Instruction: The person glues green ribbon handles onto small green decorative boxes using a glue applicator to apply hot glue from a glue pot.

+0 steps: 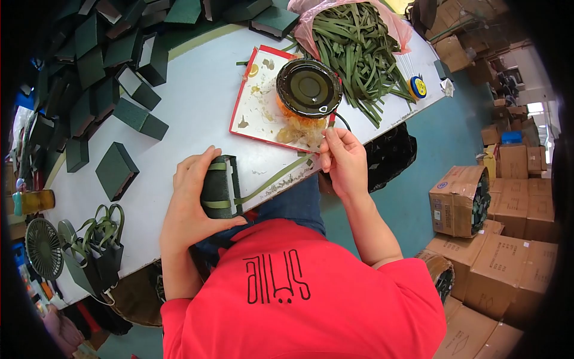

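My left hand [194,194] is wrapped round a small dark green box [219,186], held at the table's near edge. A light green ribbon [272,182] runs from the box towards the right. My right hand [339,158] is closed in a pinch beside the glue-stained tray, its fingertips on something small that I cannot make out. Just above it, a round pot with a dark lid-like top [309,88] stands on the red-rimmed white tray [244,99].
Many green boxes [89,66] are heaped at the upper left. Green ribbons [353,51] spill from a pink bag [306,27]. A yellow-and-blue tin [418,87] is near the right edge. A fan [43,249] and ribboned boxes [95,263] stand lower left; cartons [493,269] fill the right.
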The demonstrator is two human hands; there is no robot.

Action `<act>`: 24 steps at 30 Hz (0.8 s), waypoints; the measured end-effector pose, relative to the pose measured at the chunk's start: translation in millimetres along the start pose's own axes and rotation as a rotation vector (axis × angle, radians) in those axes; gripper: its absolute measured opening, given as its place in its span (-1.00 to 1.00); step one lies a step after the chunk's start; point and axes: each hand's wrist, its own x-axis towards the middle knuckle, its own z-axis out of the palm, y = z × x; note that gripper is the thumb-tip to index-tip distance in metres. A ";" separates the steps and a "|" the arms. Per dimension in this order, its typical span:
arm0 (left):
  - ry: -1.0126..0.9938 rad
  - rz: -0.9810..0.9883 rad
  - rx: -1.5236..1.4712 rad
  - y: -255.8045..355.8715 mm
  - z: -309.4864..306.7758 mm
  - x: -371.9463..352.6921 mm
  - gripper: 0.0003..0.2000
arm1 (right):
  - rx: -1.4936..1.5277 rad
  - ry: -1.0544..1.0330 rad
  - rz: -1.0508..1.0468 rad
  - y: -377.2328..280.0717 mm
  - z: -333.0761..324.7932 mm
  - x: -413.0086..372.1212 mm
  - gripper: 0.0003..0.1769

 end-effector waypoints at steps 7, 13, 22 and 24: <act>0.005 0.056 -0.059 10.6 6.2 11.2 0.14 | -0.150 0.025 -0.004 -8.3 3.9 15.9 -0.73; -0.021 0.070 -0.028 11.1 6.5 13.7 0.16 | -0.162 0.048 0.048 -11.8 9.6 22.3 -0.78; -0.008 0.093 -0.029 8.3 7.5 13.1 0.16 | 0.006 0.011 0.084 -7.9 2.2 24.3 -0.78; 0.001 0.099 -0.032 7.7 7.1 12.9 0.15 | -0.004 0.021 0.059 -8.6 1.7 14.6 -0.80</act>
